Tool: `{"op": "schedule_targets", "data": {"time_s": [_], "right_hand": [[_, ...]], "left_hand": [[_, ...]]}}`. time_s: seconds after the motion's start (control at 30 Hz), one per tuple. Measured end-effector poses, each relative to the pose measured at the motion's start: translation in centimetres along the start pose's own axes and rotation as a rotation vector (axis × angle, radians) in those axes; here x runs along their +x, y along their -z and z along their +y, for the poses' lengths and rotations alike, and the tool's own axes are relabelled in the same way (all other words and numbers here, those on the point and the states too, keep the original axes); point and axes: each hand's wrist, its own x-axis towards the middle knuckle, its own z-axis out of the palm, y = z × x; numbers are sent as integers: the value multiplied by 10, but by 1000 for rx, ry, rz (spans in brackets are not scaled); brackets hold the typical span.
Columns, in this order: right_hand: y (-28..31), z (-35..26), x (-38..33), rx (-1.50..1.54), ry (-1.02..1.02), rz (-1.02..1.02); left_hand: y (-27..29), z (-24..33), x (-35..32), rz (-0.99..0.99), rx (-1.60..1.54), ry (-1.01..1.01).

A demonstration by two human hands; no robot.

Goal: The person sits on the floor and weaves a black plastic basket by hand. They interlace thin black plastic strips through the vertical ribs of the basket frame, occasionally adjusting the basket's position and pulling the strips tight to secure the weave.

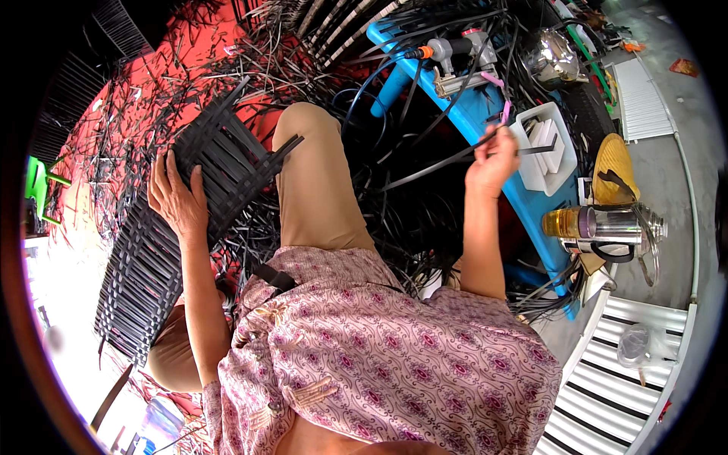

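Observation:
A black woven panel [140, 265] of flat strips over a slatted frame slants across my left side, beside my raised knee. My left hand [179, 196] lies on its upper part, fingers stretched and thumb apart. Out to the right, my right hand [494, 159] is raised over the edge of a blue bench [535, 235], its fingers pinched round a black strip [436, 175]. The strip trails down to the left toward the dark heap. Just above that hand are pink handle-like pieces [506, 112], whose kind I cannot make out.
On the bench stand an air tool [464, 57] with an orange fitting and a white bin [565, 178]. Beyond its right side are a steel flask [610, 224] and a yellow straw hat [616, 171]. Loose black strips [220, 45] litter the red floor covering [171, 64].

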Motion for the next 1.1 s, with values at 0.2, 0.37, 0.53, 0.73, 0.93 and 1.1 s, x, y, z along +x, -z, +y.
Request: {"op": "schedule_targets", "data": {"time_s": [0.2,0.37,0.53,0.73,0.93,1.1], "right_hand": [[-26,-27,-24,-56,77,-113],[19,67,-24,-359,-91,-241],[46,117,-57,-560,-243,-375],[51,117,-42,-991,-261,-442],[18,48,-8,-1634,43,-510],[-38,-27,92,-1000,149,-126]], "left_hand": [[-2,-1,0,-4,9,7],[-1,1,1,-11,-6,2],[1,1,2,-10,-1,-6],[0,0,0,1,3,-5],[2,0,0,2,-8,-4],[4,-7,-2,-5,23,4]]}}
